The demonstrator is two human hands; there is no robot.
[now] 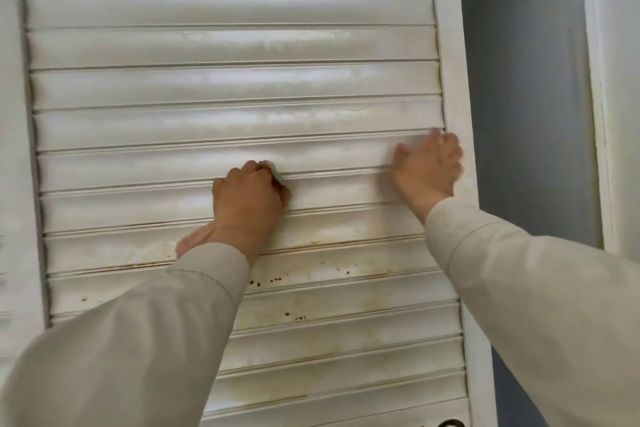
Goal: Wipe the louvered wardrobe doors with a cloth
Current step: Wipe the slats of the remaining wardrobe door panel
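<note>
left hand [250, 194] pressing cloth [277, 174] on louvered door [221, 87], right hand [429, 163] blurred

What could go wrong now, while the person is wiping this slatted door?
1. The cloth is bunched small in the left hand, so it may skip the brown specks and yellow stains lower down.
2. The right hand steadies the open door at its edge; hard wiping might swing it.

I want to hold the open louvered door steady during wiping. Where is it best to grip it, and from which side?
Grip the louvered door by its right vertical frame rail, coming from the open gap on the right. This free edge is a flat, solid strip; the slats are thin and angled. The right hand rests there already.
</note>
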